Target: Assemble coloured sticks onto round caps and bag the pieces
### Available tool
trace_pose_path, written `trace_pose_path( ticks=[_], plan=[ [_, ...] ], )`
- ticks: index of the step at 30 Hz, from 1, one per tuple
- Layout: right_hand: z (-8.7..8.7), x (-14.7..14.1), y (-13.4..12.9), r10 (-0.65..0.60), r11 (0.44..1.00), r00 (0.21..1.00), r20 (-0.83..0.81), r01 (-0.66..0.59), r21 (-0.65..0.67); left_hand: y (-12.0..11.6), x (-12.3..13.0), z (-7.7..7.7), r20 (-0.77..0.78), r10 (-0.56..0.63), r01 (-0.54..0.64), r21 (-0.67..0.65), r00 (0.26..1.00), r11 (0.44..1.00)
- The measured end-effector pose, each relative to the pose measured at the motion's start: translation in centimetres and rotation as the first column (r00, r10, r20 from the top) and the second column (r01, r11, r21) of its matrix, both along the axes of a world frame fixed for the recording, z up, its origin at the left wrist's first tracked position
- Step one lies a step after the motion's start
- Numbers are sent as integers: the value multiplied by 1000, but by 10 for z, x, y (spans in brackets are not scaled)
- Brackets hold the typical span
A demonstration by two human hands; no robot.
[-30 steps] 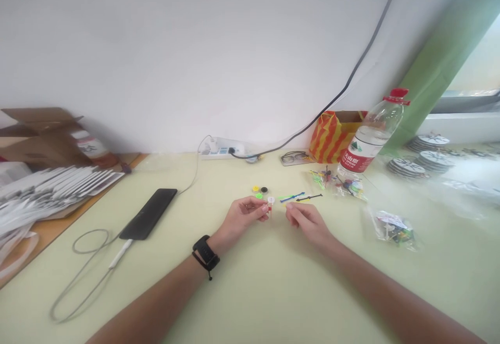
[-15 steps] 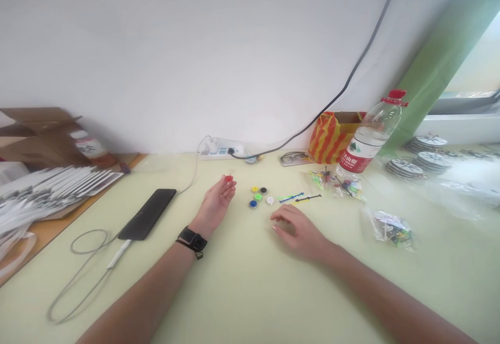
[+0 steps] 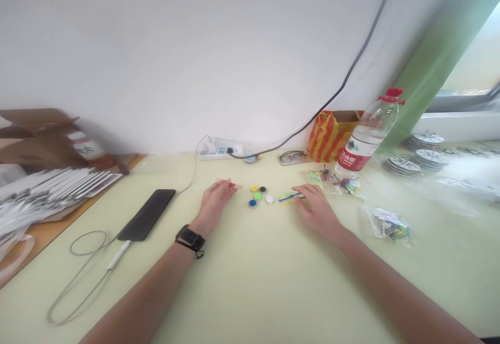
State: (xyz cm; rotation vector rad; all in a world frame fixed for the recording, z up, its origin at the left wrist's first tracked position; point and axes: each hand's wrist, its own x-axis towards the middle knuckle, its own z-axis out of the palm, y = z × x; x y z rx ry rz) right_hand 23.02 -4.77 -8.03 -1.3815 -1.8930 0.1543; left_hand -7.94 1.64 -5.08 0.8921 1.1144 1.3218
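My left hand [image 3: 214, 201] is closed around a small red disc-like piece [image 3: 232, 185], which shows at its fingertips. Several small round pieces lie on the table between my hands: a yellow one [image 3: 254, 189], a black one [image 3: 263, 189], a green one [image 3: 257, 196], a white one [image 3: 270, 199] and a blue one [image 3: 252, 204]. My right hand [image 3: 315, 209] is over thin plastic arrows, with thumb and forefinger apart. The blue arrow [image 3: 288, 197] sticks out to its left, beside a yellow arrow [image 3: 288, 202]. Whether the fingertips touch an arrow is unclear.
Small bags of coloured parts [image 3: 390, 224] lie to the right, near a large water bottle [image 3: 361, 143] and a striped bag [image 3: 328, 135]. Glasses [image 3: 294, 156] and a power strip [image 3: 219, 149] are by the wall. A phone [image 3: 147, 215] with its cable lies left.
My right hand has moved right and away from me, onto the arrows, hiding the black one. My left hand has turned palm-down with the red piece still in it.
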Motion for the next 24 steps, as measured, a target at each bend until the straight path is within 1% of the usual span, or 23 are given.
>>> trace_pose_path(
  ticks=[1,2,3,5,6,8,9,10,11,14,16,18,20,22,24],
  plan=[
    [-2,1,1,6,1000,1000,28,-6,-9,-1,0,-3,-158,1,6,43,987,999],
    [-4,2,1,13,1000,999,53,-12,-20,-3,1,-5,-316,14,15,86,949,996],
    [-6,2,1,18,999,997,73,-16,-32,-5,1,-7,-456,37,25,129,889,991],
    [-9,1,2,24,999,994,102,-19,-50,-7,1,-10,-665,89,69,208,742,976],
    [-10,1,2,24,998,994,111,-18,-55,-8,0,-10,-736,117,95,239,667,966],
    [-10,1,3,22,998,993,116,-15,-56,-8,-2,-11,-829,162,134,273,535,953],
    [-10,2,4,23,998,993,113,-17,-55,-7,-3,-11,-855,178,146,281,487,949],
    [-10,2,4,25,998,994,107,-20,-54,-6,-4,-11,-867,198,145,292,457,945],
    [-9,2,4,28,998,995,100,-23,-54,-6,-5,-11,-863,227,130,315,451,940],
    [-7,2,4,40,998,996,81,-36,-55,-9,-2,-10,-798,334,77,426,501,901],
    [-7,1,4,38,998,997,73,-35,-47,-15,5,-8,-763,372,96,489,529,867],
    [-7,0,3,34,999,997,69,-31,-35,-25,12,-6,-757,348,151,502,553,852],
    [-8,0,4,38,999,997,65,-36,-30,-33,19,-4,-742,291,216,504,604,836],
    [-8,1,4,54,998,997,60,-52,-35,-39,24,-4,-766,222,317,486,603,815],
    [-8,1,4,68,997,996,60,-65,-40,-41,26,-5,-800,169,406,459,576,790]
  ],
)
